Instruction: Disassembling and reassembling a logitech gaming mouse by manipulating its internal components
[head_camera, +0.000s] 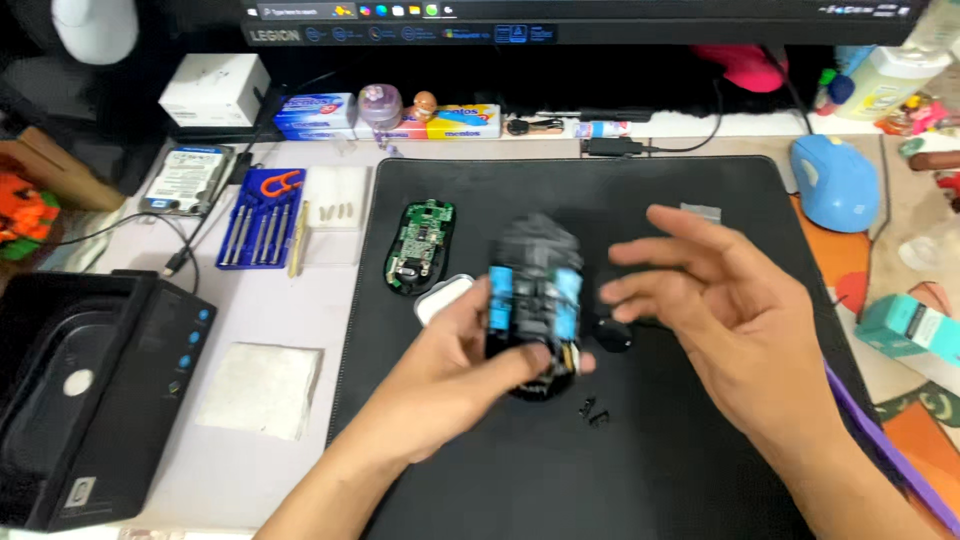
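Left hand (455, 345) has its grip closed on the opened mouse shell (535, 300), raised over the black mat (700, 450) near mid-surface. Right hand (720, 300) is spread, holding nothing. Judged light, rigid, fragile inside: hold the outer sides. Beyond lies the green circuit board (420, 245).

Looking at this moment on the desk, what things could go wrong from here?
The left hand alone grips the opened black and blue mouse shell; the open right hand is apart from it, so it might slip. Small black parts lie loose on the black mat and could get lost. The bare circuit board could be knocked.
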